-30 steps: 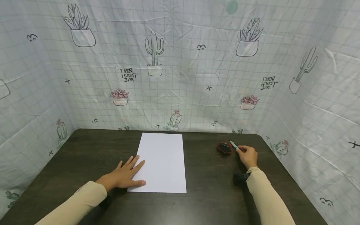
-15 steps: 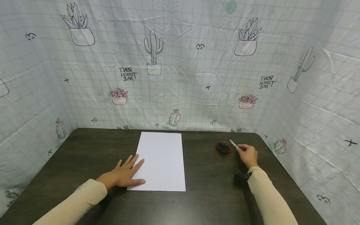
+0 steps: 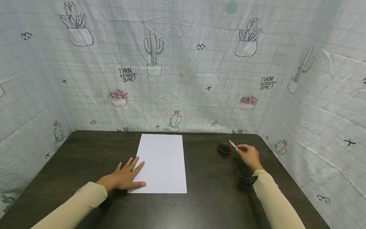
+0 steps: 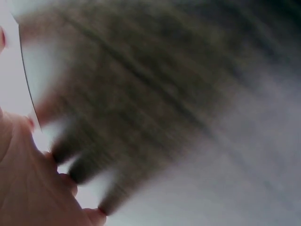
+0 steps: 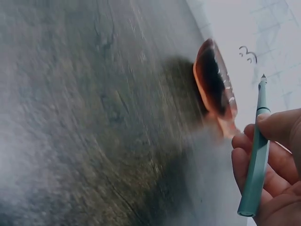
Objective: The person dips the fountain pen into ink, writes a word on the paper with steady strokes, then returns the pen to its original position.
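A white sheet of paper (image 3: 164,162) lies on the dark table. My left hand (image 3: 125,175) rests on its left edge, fingers spread and thumb out over the lower part. In the left wrist view, part of the palm and the fingertips (image 4: 96,215) show at the lower left. My right hand (image 3: 249,156), at the table's right side, pinches a slim green pen (image 5: 257,160) between thumb and fingers. The pen's dark pointed tip faces up and away from me. Just left of that hand sits a small red-rimmed, black-centred object (image 3: 224,148).
The dark wooden table (image 3: 211,203) reaches back to a pale curtain (image 3: 183,63) with printed cacti, which also hangs along both sides. A black strap (image 3: 247,181) is around my right wrist, under the sleeve (image 3: 275,197).
The head view has shifted slightly, so everything sits a little further left. The pen in my right hand has moved slightly left, towards the red-rimmed object. My left hand stays on the paper.
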`<state>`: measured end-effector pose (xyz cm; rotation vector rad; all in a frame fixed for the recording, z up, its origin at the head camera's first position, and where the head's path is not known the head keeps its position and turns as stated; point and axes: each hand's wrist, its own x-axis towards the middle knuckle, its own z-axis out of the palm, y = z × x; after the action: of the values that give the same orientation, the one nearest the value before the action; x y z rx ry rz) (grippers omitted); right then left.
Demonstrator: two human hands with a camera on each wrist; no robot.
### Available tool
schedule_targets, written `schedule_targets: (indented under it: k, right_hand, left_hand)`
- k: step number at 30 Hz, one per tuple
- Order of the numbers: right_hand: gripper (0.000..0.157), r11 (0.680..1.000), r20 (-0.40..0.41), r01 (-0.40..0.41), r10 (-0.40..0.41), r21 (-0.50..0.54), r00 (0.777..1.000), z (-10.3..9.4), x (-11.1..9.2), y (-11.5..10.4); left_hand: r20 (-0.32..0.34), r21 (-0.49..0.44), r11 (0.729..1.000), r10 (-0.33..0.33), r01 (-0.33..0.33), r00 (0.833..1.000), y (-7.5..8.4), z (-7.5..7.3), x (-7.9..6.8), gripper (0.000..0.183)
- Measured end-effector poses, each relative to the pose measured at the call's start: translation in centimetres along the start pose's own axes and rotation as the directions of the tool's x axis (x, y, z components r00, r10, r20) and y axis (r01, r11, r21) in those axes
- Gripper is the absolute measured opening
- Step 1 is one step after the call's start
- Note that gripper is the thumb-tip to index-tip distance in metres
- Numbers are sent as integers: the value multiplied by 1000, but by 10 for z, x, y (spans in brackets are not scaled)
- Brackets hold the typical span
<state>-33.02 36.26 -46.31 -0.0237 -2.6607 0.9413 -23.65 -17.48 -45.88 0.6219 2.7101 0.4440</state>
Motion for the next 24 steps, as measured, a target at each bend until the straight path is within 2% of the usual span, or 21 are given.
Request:
schedule_targets:
  k: [11, 15, 18, 24]
  right_hand:
    - [24, 995, 65, 35, -41, 91, 997, 0, -14, -26]
    - [28, 977, 80, 53, -71, 207, 994, 4, -21, -39]
    - [36, 952, 88, 83, -114, 296, 990, 8, -26, -48]
    - [40, 933, 97, 114, -155, 342, 983, 9, -35, -64]
  left_hand:
    - [-18, 26, 1000, -8, 9, 1000, 2, 0, 0, 91]
    - [-20, 26, 1000, -6, 6, 1000, 2, -1, -1, 91]
    - [-19, 30, 1000, -5, 5, 1000, 1, -1, -2, 91]
    - [-25, 26, 1000, 2, -2, 1000, 0, 2, -2, 91]
